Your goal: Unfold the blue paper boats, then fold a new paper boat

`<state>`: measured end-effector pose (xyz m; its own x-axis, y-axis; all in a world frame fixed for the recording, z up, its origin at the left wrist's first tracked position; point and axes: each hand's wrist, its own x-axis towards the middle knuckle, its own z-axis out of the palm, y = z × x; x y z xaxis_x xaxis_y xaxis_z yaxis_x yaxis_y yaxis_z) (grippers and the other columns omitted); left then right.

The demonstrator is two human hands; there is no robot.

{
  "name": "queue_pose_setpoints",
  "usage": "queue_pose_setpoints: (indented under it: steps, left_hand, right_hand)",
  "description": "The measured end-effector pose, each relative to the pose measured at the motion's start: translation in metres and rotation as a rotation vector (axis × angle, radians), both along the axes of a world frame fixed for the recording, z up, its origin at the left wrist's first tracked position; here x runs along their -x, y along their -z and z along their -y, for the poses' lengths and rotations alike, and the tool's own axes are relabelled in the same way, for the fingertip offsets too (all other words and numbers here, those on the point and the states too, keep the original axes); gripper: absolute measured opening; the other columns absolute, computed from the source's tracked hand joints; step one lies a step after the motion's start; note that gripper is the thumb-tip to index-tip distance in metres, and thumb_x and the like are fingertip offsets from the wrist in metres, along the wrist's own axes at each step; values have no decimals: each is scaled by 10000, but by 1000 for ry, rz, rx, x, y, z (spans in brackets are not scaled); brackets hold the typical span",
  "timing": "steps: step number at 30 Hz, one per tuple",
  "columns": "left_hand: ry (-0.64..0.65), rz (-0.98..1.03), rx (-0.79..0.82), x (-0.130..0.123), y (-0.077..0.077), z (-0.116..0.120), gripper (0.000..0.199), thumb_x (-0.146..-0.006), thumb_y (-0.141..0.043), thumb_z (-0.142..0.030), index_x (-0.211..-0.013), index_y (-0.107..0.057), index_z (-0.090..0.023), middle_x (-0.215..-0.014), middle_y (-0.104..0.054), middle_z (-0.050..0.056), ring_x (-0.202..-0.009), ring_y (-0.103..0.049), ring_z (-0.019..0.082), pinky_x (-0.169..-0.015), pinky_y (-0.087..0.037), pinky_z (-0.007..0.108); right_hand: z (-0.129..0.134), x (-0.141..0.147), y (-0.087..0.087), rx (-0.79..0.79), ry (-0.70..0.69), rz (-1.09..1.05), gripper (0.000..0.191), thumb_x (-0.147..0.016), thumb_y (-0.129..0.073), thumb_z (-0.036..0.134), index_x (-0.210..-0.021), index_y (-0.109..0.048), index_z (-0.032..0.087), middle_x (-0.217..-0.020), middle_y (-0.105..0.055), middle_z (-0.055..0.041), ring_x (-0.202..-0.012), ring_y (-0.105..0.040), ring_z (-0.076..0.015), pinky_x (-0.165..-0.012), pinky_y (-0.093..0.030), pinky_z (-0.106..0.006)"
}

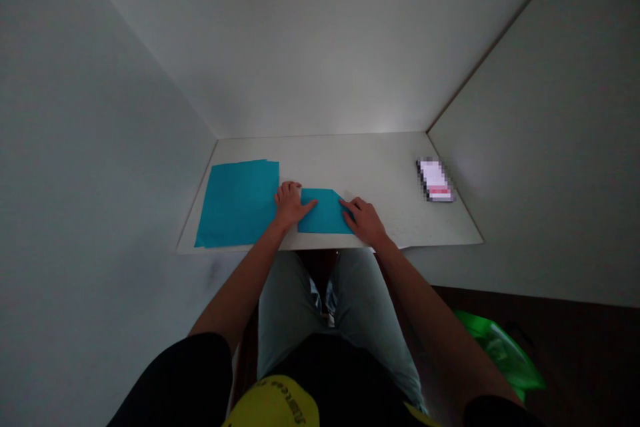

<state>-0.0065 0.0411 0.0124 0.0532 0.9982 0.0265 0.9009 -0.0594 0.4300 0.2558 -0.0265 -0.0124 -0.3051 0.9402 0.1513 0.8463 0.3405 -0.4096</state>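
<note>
Left hand (pixel 291 207) and right hand (pixel 367 220) open on folded blue paper (pixel 326 215); shirt lettering (pixel 293 403) illegible.

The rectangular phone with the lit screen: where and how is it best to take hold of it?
I would pinch the phone by its long edges, toward the near end, coming from above and the near side. It lies flat, screen up, and its far end looks closer to the pale wall on the right.

Both hands (pixel 365 221) on paper (pixel 324 212) (blue).
</note>
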Motion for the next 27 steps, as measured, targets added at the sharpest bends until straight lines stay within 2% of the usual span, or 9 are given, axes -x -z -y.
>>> queue_pose_setpoints:
  steps: [3, 6, 8, 10, 14, 16, 19, 24, 27]
  left_hand:
    - [4, 5, 58, 4, -6, -5, 613, -814, -867, -521, -1267, -606, -201, -1423, -591, 182, -1389, -527, 397, -1150, -440, 542]
    - [42, 165, 121, 1, -9, -7, 581, -832, -865, -415, -1293, -578, -209, -1325, -671, 139, -1255, -637, 325, -1117, -493, 510]
    - [123, 305, 132, -2, -9, -2, 523, -885, -803, -360, -1327, -563, -218, -1281, -709, 105, -1171, -683, 271, -1081, -539, 466]
    - [252, 379, 97, -5, -9, 9, 445, -948, -724, -360, -1346, -582, -220, -1311, -722, 101, -1191, -694, 253, -1091, -553, 445]
    - [506, 234, 7, -7, -1, 43, 497, -1002, -674, -427, -1453, -613, -229, -1527, -656, 134, -1449, -594, 294, -1267, -434, 507]
    - [566, 115, -25, -7, 4, 59, 591, -1009, -668, -460, -1546, -568, -234, -1645, -563, 132, -1583, -463, 308, -1344, -328, 534]
    - [603, 15, -71, -6, 10, 75, 696, -1037, -620, -510, -1650, -466, -218, -1737, -446, 127, -1670, -319, 301, -1393, -223, 536]
    - [625, -14, -83, 0, 11, 83, 820, -992, -672, -610, -1657, -468, -176, -1679, -489, 192, -1640, -375, 333, -1398, -214, 542]
    - [685, 13, -54, 7, 9, 86, 869, -957, -721, -624, -1661, -469, -182, -1648, -516, 198, -1636, -381, 343, -1400, -197, 557]
  right_hand:
    - [1, 1, -2, 7, 1, -3, 483, -1133, -457, 404, -1533, -633, 198, -1183, -679, -146, -1105, -657, -301, -1007, -515, -455]
    - [1, 2, -3, 13, 1, -6, 482, -1127, -470, 402, -1520, -645, 184, -1180, -680, -152, -1090, -662, -304, -996, -517, -460]
    - [0, 2, -3, 14, 3, -11, 477, -1122, -479, 402, -1515, -651, 192, -1179, -682, -151, -1081, -665, -305, -988, -519, -463]
    - [0, 2, -2, 13, 1, -20, 474, -1118, -486, 399, -1508, -654, 189, -1177, -684, -152, -1086, -665, -308, -990, -520, -469]
    - [0, 1, 0, 3, -14, -58, 424, -1115, -501, 387, -1448, -688, 205, -1199, -684, -146, -1111, -663, -297, -998, -525, -462]
    - [0, 0, 1, -10, -19, -71, 384, -1110, -515, 376, -1393, -724, 222, -1223, -682, -144, -1125, -657, -291, -1005, -524, -460]
    - [1, 1, -1, -37, -30, -48, 357, -1104, -533, 360, -1352, -757, 236, -1278, -686, -149, -1143, -643, -299, -1010, -513, -475]
    - [17, -4, -8, -33, -73, 13, 390, -1102, -554, 379, -1436, -728, 278, -1390, -702, -134, -1215, -629, -330, -1026, -491, -514]
    - [34, -14, -12, -2, -151, -2, 582, -1021, -694, 540, -1534, -654, 269, -1531, -652, -137, -1316, -599, -365, -1093, -465, -546]
